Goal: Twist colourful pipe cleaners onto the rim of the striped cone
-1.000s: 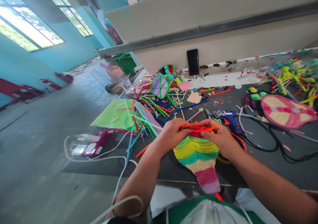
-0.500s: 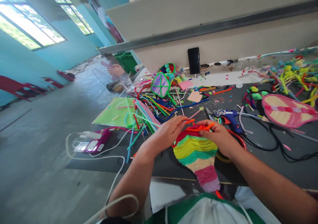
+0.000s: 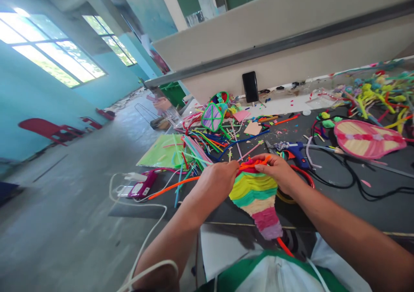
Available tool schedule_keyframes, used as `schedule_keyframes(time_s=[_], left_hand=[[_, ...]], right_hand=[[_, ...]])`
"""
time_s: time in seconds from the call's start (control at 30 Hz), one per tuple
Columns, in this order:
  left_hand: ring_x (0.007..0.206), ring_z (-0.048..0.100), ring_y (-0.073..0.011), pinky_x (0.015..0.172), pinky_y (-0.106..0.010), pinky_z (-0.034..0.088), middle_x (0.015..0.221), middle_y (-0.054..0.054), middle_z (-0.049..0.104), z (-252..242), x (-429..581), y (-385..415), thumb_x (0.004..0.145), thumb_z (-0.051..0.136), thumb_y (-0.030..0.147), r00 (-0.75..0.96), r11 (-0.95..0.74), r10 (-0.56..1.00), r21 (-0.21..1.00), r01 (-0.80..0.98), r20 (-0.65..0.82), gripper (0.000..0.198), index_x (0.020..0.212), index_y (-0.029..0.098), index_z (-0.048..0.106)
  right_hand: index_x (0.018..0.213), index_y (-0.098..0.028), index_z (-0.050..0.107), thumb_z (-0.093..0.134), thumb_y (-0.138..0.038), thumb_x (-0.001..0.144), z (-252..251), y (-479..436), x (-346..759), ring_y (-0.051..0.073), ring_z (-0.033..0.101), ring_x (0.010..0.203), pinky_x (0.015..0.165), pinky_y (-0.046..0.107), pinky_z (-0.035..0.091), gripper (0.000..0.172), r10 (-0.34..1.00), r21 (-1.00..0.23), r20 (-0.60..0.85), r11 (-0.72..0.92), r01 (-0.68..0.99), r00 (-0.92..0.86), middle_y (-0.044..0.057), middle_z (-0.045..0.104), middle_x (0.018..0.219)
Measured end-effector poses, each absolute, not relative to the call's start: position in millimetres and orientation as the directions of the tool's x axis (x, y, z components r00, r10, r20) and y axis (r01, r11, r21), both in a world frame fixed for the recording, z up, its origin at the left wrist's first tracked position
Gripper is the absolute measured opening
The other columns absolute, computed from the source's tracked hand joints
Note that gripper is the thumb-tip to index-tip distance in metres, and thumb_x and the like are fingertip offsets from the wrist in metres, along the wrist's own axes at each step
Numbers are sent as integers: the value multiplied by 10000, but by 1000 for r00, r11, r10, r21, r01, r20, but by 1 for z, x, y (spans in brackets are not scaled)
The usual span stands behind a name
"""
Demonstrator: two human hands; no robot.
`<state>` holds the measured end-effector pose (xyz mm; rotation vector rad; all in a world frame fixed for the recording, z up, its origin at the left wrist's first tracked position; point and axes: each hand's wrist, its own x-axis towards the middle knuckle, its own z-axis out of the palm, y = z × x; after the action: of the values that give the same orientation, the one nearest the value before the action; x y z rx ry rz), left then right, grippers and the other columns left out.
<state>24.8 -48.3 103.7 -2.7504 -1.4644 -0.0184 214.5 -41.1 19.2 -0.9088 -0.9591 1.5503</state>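
Observation:
A fan-shaped craft piece (image 3: 254, 193), striped red, green, yellow, tan, maroon and lilac, is held up over the table's front edge with its narrow end toward me. Along its red top edge runs a bright orange pipe cleaner (image 3: 174, 183), whose long free end sticks out left past my wrist. My left hand (image 3: 218, 179) is closed in a pinch on that pipe cleaner at the top left corner. With thumb in front and fingers behind, my right hand (image 3: 274, 170) grips the craft piece's top right edge and the orange strand there. Another orange length (image 3: 285, 246) hangs below the narrow end.
Loose pipe cleaners (image 3: 207, 141) lie beyond my left hand, near a green sheet (image 3: 161, 152) and a purple power bank (image 3: 144, 185) with white cable. A blue glue gun (image 3: 297, 154), pink leaf-shaped piece (image 3: 368, 139) and black cords lie right. A phone (image 3: 250, 86) leans at the back.
My left hand has turned palm-down and closed at the top left corner. The orange pipe cleaner's long end now stretches out to the left. The view has shifted slightly.

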Motion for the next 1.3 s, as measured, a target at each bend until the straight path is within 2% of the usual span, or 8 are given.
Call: schedule_keyframes(time_s=[0.27, 0.7, 0.87, 1.0, 1.07, 1.13, 1.2, 1.3], left_hand=[[689, 652, -213, 565, -285, 351, 738, -70, 678, 109, 45, -55, 937, 326, 319, 474, -480, 877, -179, 859, -75, 292, 863, 191, 578], [674, 662, -247, 538, -291, 395, 726, -87, 668, 98, 62, -46, 918, 330, 291, 452, -455, 890, -166, 875, -57, 267, 893, 174, 569], [652, 652, -248, 571, -315, 444, 691, -59, 645, 97, 68, -43, 884, 388, 212, 463, -462, 886, -29, 886, 37, 224, 1071, 160, 501], [1055, 582, -240, 890, -369, 445, 1099, -122, 620, 95, 59, -64, 853, 484, 182, 610, -697, 691, 133, 704, 389, 258, 1107, 176, 528], [1026, 582, -203, 906, -335, 441, 1052, -96, 630, 85, 46, -80, 851, 502, 180, 583, -764, 620, 234, 601, 525, 192, 1029, 186, 573], [822, 608, -156, 771, -269, 469, 852, -54, 646, 70, 32, -92, 869, 484, 189, 508, -675, 733, 392, 625, 452, 117, 891, 178, 599], [638, 567, -131, 623, -242, 440, 680, -22, 611, 52, 19, -97, 901, 459, 257, 373, -475, 879, 467, 746, 297, 222, 750, 177, 601], [688, 571, -152, 644, -261, 436, 777, -40, 644, 34, 10, -90, 884, 500, 363, 209, -337, 933, 508, 793, 293, 235, 916, 182, 646]], right_hand=[[906, -173, 688, 742, -278, 631, 14, -39, 215, 177, 670, 788, 806, 337, 488, 300, 987, -929, -46, -98, -357, -152, 44, 729, 873], [971, -192, 693, 705, -251, 694, 12, -42, 214, 182, 650, 883, 848, 347, 476, 283, 977, -944, 59, -12, -329, -206, 49, 707, 981], [969, -193, 684, 675, -244, 706, 12, -43, 212, 165, 630, 865, 818, 318, 462, 268, 981, -958, 95, 45, -282, -168, 38, 701, 984], [958, -188, 677, 666, -240, 690, 14, -42, 214, 172, 620, 853, 802, 319, 457, 273, 992, -970, 80, 54, -238, -100, 36, 700, 968], [962, -184, 667, 661, -252, 685, 16, -42, 214, 178, 623, 829, 783, 329, 465, 285, 996, -972, 43, 23, -232, -79, 37, 701, 931], [960, -180, 663, 656, -261, 683, 18, -43, 215, 185, 627, 824, 777, 336, 470, 288, 997, -976, 34, 19, -217, -64, 42, 700, 920], [960, -178, 662, 645, -262, 690, 20, -44, 215, 188, 630, 836, 781, 336, 474, 283, 997, -980, 60, 48, -193, -54, 46, 699, 931], [964, -180, 663, 615, -256, 724, 21, -47, 214, 189, 634, 850, 785, 333, 480, 256, 992, -989, 122, 119, -94, -35, 51, 699, 946]])
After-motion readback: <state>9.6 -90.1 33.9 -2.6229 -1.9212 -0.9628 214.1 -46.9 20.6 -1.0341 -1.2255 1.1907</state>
